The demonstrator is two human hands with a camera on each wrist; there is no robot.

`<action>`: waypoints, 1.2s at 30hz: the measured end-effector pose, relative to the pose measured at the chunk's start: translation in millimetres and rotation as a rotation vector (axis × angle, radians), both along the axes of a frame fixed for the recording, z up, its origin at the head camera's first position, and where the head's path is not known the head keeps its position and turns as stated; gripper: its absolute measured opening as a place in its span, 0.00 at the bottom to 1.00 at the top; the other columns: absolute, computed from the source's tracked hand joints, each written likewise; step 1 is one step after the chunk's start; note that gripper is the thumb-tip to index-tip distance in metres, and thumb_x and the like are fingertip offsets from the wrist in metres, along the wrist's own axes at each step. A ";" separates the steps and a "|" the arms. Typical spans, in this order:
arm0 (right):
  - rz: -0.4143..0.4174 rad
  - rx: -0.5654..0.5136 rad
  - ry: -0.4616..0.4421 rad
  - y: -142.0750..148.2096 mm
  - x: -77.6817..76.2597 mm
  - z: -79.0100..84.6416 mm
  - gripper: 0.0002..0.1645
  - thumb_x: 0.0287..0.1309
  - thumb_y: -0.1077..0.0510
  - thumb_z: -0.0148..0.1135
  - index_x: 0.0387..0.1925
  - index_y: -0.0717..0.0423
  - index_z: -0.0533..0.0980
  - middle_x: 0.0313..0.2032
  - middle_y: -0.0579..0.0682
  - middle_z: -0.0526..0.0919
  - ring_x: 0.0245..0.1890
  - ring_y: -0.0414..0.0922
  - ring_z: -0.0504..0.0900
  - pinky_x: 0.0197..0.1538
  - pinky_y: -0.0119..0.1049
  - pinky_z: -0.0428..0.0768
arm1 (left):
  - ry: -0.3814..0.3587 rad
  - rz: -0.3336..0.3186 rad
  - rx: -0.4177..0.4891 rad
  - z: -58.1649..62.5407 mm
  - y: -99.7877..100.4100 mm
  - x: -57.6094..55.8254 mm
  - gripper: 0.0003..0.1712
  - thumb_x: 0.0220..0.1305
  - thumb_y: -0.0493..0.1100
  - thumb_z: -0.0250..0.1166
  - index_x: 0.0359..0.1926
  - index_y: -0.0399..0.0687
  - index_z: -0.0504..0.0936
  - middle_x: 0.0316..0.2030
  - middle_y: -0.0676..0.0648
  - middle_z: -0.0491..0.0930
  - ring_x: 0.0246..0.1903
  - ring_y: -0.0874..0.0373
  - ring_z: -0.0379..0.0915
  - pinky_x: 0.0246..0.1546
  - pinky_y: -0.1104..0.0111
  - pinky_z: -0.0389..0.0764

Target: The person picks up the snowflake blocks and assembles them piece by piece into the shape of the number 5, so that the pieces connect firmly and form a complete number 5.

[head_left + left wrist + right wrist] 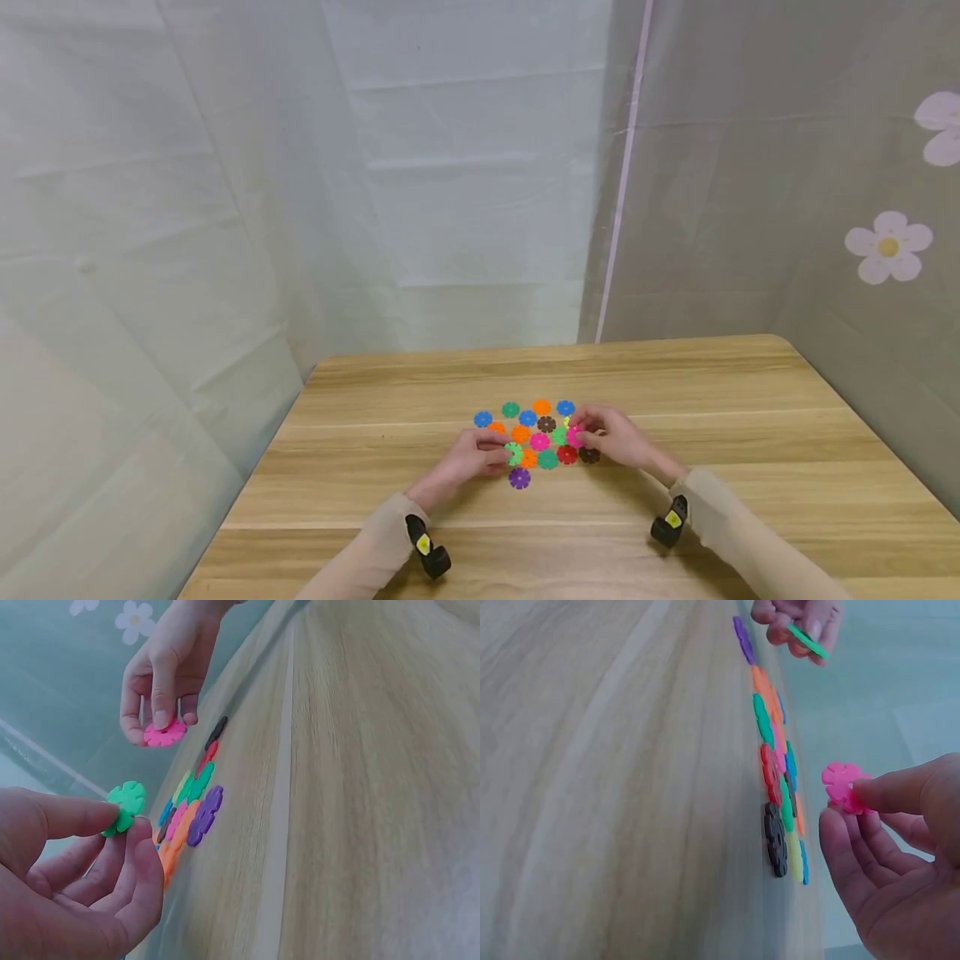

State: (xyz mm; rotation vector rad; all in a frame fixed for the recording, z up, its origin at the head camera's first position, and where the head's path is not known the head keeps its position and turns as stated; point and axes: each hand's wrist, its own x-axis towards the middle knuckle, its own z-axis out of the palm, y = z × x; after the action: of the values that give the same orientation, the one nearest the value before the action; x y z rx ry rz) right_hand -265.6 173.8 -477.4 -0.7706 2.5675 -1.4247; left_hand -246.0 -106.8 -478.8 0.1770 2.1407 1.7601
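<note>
One green disc (129, 799) finger-pinched in the left hand (472, 456), one pink disc (840, 781) likewise in the right hand (618, 437)

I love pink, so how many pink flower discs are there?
2: one pink flower disc in the right hand, another pink flower disc on the wooden table. More may be hidden.

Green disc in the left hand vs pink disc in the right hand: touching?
Apart. The left wrist view shows background plainly between the green disc in the left hand and the pink disc in the right hand.
</note>
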 end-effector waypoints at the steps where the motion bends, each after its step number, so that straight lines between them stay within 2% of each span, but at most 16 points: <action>1: 0.002 0.000 0.006 -1.0 0.8 0.0 0.07 0.62 0.66 0.59 0.42 0.61 0.76 0.36 0.54 0.81 0.36 0.42 0.79 0.37 0.29 0.82 | -0.007 0.002 0.005 -0.5 0.5 0.0 0.17 0.61 0.32 0.64 0.51 0.28 0.78 0.37 0.44 0.84 0.34 0.59 0.82 0.41 0.63 0.86; 5: 0.004 0.004 0.020 -5.9 4.4 1.9 0.09 0.63 0.64 0.60 0.44 0.61 0.77 0.37 0.53 0.82 0.36 0.42 0.80 0.37 0.27 0.81 | -0.034 0.004 0.045 -1.2 3.1 -0.2 0.18 0.62 0.32 0.63 0.52 0.27 0.77 0.38 0.43 0.84 0.34 0.59 0.82 0.43 0.64 0.85; 12: -0.008 -0.017 0.040 -17.0 12.7 10.5 0.10 0.62 0.67 0.59 0.45 0.66 0.76 0.39 0.55 0.82 0.39 0.46 0.81 0.42 0.29 0.82 | -0.077 0.001 0.094 -1.3 9.6 -2.8 0.18 0.64 0.34 0.62 0.54 0.29 0.76 0.37 0.46 0.82 0.32 0.62 0.80 0.41 0.67 0.85; 20: 0.024 -0.028 0.077 -23.4 14.0 10.0 0.05 0.63 0.65 0.60 0.41 0.58 0.78 0.39 0.51 0.83 0.38 0.41 0.80 0.37 0.30 0.83 | -0.073 -0.005 0.121 0.0 17.6 -3.6 0.20 0.64 0.35 0.63 0.56 0.32 0.77 0.38 0.47 0.81 0.31 0.63 0.78 0.39 0.71 0.84; 28: 0.065 -0.002 0.133 -34.6 15.0 9.3 0.03 0.62 0.62 0.62 0.38 0.54 0.77 0.38 0.49 0.83 0.39 0.40 0.79 0.39 0.32 0.83 | -0.080 0.017 0.145 1.8 18.9 -3.0 0.18 0.63 0.35 0.64 0.53 0.31 0.78 0.37 0.48 0.84 0.31 0.63 0.80 0.39 0.71 0.84; 36: 0.045 0.012 0.164 -37.7 15.6 12.2 0.08 0.61 0.66 0.60 0.37 0.49 0.77 0.38 0.45 0.83 0.40 0.41 0.79 0.40 0.33 0.81 | -0.113 0.006 0.174 5.0 20.0 -4.6 0.19 0.63 0.38 0.65 0.52 0.32 0.78 0.36 0.49 0.82 0.31 0.62 0.79 0.40 0.72 0.84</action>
State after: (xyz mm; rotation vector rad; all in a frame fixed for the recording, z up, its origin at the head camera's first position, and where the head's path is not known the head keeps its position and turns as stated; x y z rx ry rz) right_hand -250.1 136.1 -465.1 -0.9755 2.6551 -1.3866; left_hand -250.6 -86.9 -473.8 0.1128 1.9120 1.9119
